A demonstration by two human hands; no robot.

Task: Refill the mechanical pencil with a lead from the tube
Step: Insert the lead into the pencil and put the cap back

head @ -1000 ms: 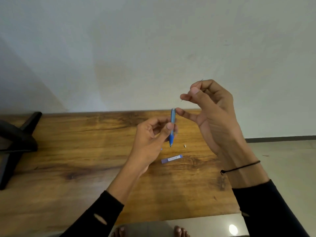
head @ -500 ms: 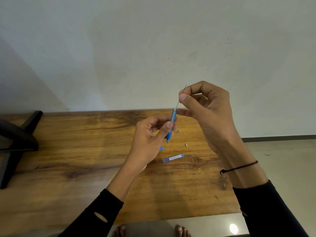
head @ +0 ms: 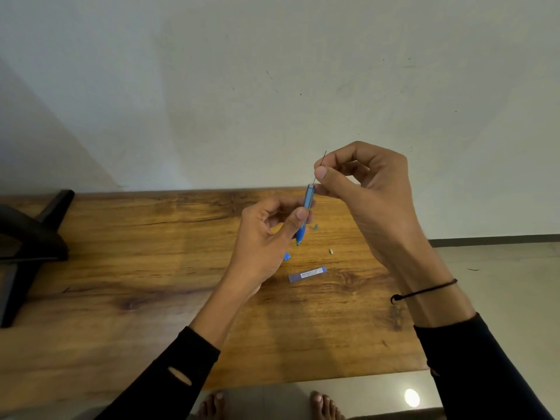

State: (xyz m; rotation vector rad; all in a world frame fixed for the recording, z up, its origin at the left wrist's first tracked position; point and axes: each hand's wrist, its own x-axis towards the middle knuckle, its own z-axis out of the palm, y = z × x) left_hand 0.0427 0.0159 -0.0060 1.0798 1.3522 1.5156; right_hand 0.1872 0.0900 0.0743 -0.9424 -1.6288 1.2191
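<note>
The left hand (head: 266, 234) is clamped on the upright mechanical pencil (head: 306, 210); the right hand (head: 363, 189) pinches a lead (head: 320, 166) at its open top. Insertion is just starting; the tube (head: 307, 274) lies on the counter (head: 151, 268); recapping remains

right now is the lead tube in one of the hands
No, the lead tube lies on the table, while the left hand holds the pencil and the right hand pinches a lead.
</note>
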